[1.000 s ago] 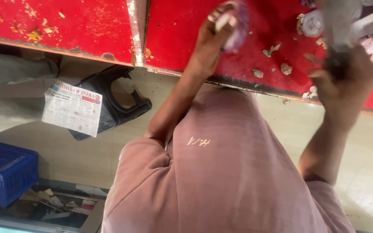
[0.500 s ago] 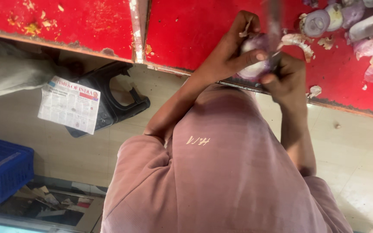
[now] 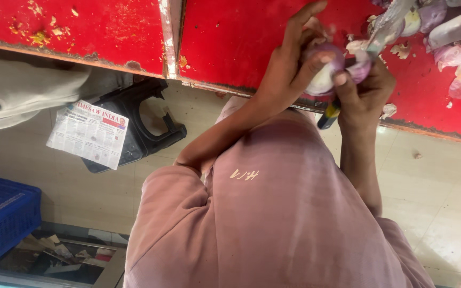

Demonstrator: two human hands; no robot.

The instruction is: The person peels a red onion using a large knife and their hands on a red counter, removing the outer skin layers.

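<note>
My left hand (image 3: 286, 74) grips a purple onion (image 3: 324, 69) over the front edge of the red table (image 3: 230, 37). My right hand (image 3: 364, 93) is right beside it, thumb pressed on the onion, and holds a knife (image 3: 393, 18). The blade points up and away, and the dark handle end with a yellow band (image 3: 328, 116) sticks out below the fist. Both hands meet at the onion. My pink shirt (image 3: 273, 213) fills the lower middle of the view.
Peeled onions and purple skins (image 3: 454, 37) lie on the table at the upper right. On the tiled floor stand a black stool (image 3: 150, 128) with a newspaper (image 3: 87, 133) on it and a blue crate (image 3: 1, 213). Grey cloth (image 3: 22, 90) hangs at the left.
My right hand came in from the right with the knife and joined my left hand at the onion. The onion has moved down toward the table's edge.
</note>
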